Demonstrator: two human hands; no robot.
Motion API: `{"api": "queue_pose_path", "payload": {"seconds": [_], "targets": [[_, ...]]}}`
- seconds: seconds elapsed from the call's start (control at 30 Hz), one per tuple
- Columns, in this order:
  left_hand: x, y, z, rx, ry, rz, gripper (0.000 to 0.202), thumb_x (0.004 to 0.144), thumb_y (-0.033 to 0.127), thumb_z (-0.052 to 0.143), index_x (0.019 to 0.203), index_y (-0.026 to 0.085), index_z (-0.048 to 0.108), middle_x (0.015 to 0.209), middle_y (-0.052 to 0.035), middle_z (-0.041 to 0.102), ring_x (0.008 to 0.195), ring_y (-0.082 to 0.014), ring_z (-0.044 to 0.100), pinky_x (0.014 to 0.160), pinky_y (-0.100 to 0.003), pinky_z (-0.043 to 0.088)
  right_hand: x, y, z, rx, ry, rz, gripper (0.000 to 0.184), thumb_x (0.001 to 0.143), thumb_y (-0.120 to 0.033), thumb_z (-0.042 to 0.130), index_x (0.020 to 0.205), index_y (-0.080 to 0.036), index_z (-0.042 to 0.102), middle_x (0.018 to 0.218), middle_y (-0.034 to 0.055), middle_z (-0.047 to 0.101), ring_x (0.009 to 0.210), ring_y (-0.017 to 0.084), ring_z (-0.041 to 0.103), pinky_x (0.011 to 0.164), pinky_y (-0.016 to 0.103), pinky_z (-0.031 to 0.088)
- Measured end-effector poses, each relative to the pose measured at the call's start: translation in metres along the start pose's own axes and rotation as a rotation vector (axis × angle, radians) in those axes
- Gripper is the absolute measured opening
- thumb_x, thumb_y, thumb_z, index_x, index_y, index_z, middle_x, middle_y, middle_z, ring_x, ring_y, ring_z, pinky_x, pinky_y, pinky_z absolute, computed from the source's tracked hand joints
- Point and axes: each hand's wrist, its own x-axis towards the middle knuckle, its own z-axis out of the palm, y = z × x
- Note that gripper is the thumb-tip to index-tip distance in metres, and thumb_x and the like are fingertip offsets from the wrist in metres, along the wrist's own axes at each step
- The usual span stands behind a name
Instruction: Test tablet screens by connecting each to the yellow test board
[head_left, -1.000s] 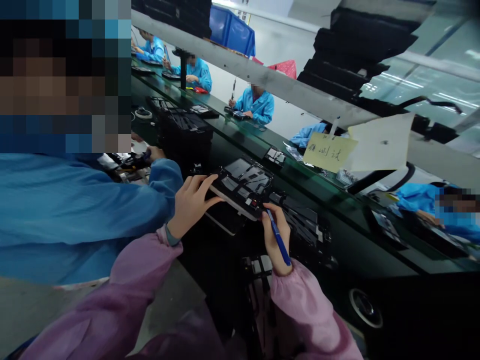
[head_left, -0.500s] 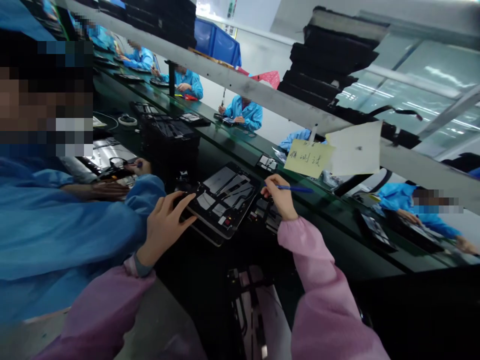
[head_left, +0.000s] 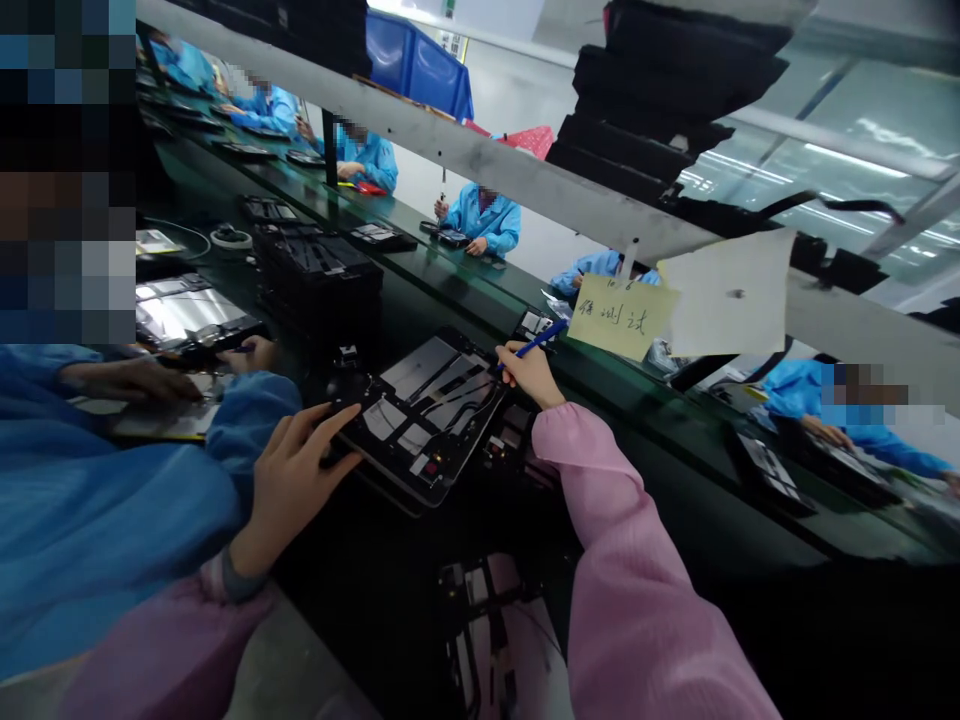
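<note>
An opened tablet, its batteries, cables and boards exposed, lies tilted in front of me on top of another flat panel. My left hand grips its near left edge, fingers on top and thumb at the side. In my right hand is a slim blue pen-like tool, pinched between thumb and fingers. Its lower end is at the tablet's far right edge; whether it touches is not clear. More exposed parts show just right of the tablet, partly under my right sleeve.
Another open tablet lies close to my body. A stack of tablets stands at left, beside a co-worker's blue sleeve. Behind runs a green-topped conveyor line. Paper notes hang from the overhead rail.
My right hand has moved down-left onto the tablet's right edge, and the blue tool has swung from nearly level to slanted. My left hand stays on the tablet. The view has shifted slightly.
</note>
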Motion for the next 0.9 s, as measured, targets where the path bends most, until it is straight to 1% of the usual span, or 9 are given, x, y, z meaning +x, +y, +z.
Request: {"api": "queue_pose_path", "payload": {"seconds": [0.2, 0.27, 0.33, 0.4, 0.47, 0.6, 0.67, 0.77, 0.9], "targets": [[-0.002, -0.004, 0.002, 0.010, -0.014, -0.015, 0.040, 0.089, 0.036, 0.056, 0.128, 0.025, 0.055, 0.113, -0.0113, 0.060, 0.096, -0.0286, 0.057, 0.082, -0.042, 0.049, 0.001, 0.001, 0.001, 0.033, 0.038, -0.016, 0.032, 0.079, -0.042, 0.059, 0.057, -0.018, 0.054, 0.040, -0.0033, 0.052, 0.034, 0.007, 0.045, 0.038, 0.018, 0.036], [0.003, -0.004, 0.000, 0.012, -0.025, -0.031, 0.041, 0.090, 0.038, 0.054, 0.128, 0.025, 0.055, 0.113, -0.0107, 0.061, 0.096, -0.0284, 0.056, 0.082, -0.041, 0.049, -0.002, -0.001, -0.001, 0.067, 0.089, -0.018, 0.034, 0.081, -0.045, 0.056, 0.059, -0.019, 0.052, 0.041, -0.0039, 0.051, 0.036, 0.007, 0.045, 0.039, 0.018, 0.036], [0.012, -0.002, -0.007, 0.008, -0.035, -0.057, 0.041, 0.090, 0.041, 0.053, 0.127, 0.024, 0.056, 0.111, -0.0103, 0.061, 0.096, -0.0283, 0.056, 0.083, -0.041, 0.048, -0.009, -0.007, -0.004, 0.139, 0.187, -0.038, 0.035, 0.083, -0.048, 0.054, 0.061, -0.020, 0.050, 0.041, -0.0054, 0.047, 0.036, 0.007, 0.045, 0.039, 0.018, 0.037], [0.026, 0.002, -0.015, 0.008, -0.034, -0.086, 0.042, 0.090, 0.044, 0.052, 0.126, 0.023, 0.057, 0.109, -0.0101, 0.062, 0.097, -0.0284, 0.056, 0.085, -0.042, 0.047, -0.022, -0.015, -0.007, 0.224, 0.281, -0.081, 0.035, 0.083, -0.048, 0.056, 0.062, -0.020, 0.050, 0.040, -0.0072, 0.041, 0.038, 0.008, 0.046, 0.039, 0.018, 0.037], [0.041, 0.006, -0.023, 0.009, -0.029, -0.100, 0.043, 0.090, 0.046, 0.051, 0.125, 0.023, 0.057, 0.107, -0.0096, 0.063, 0.097, -0.0285, 0.055, 0.086, -0.042, 0.046, -0.042, -0.025, -0.011, 0.286, 0.345, -0.124, 0.034, 0.082, -0.046, 0.059, 0.062, -0.021, 0.050, 0.042, -0.0082, 0.036, 0.039, 0.008, 0.047, 0.039, 0.018, 0.036], [0.061, 0.013, -0.032, -0.005, -0.041, -0.127, 0.042, 0.090, 0.046, 0.052, 0.126, 0.025, 0.056, 0.107, -0.0079, 0.063, 0.099, -0.0284, 0.055, 0.087, -0.040, 0.045, -0.081, -0.037, -0.018, 0.333, 0.367, -0.130, 0.033, 0.085, -0.044, 0.058, 0.062, -0.021, 0.050, 0.045, -0.0085, 0.031, 0.040, 0.008, 0.046, 0.040, 0.019, 0.034], [0.064, 0.014, -0.032, -0.021, -0.030, -0.164, 0.041, 0.090, 0.045, 0.052, 0.125, 0.025, 0.056, 0.106, -0.0074, 0.063, 0.100, -0.0285, 0.055, 0.088, -0.040, 0.045, -0.089, -0.033, -0.020, 0.344, 0.341, -0.091, 0.032, 0.084, -0.043, 0.059, 0.062, -0.021, 0.051, 0.044, -0.0083, 0.032, 0.041, 0.009, 0.047, 0.040, 0.019, 0.034], [0.062, 0.012, -0.029, -0.054, -0.001, -0.199, 0.041, 0.089, 0.043, 0.053, 0.125, 0.025, 0.056, 0.107, -0.0076, 0.064, 0.103, -0.0289, 0.055, 0.089, -0.041, 0.045, -0.077, -0.021, -0.018, 0.323, 0.287, -0.013, 0.030, 0.080, -0.042, 0.063, 0.061, -0.020, 0.051, 0.043, -0.0077, 0.037, 0.042, 0.010, 0.050, 0.040, 0.020, 0.036], [0.056, 0.011, -0.026, -0.066, 0.013, -0.216, 0.040, 0.089, 0.042, 0.054, 0.125, 0.026, 0.056, 0.111, -0.0071, 0.064, 0.107, -0.0294, 0.056, 0.091, -0.043, 0.046, -0.033, 0.001, -0.006, 0.223, 0.143, 0.068, 0.028, 0.075, -0.040, 0.063, 0.061, -0.021, 0.047, 0.045, -0.0058, 0.047, 0.045, 0.012, 0.056, 0.046, 0.022, 0.044]]}}
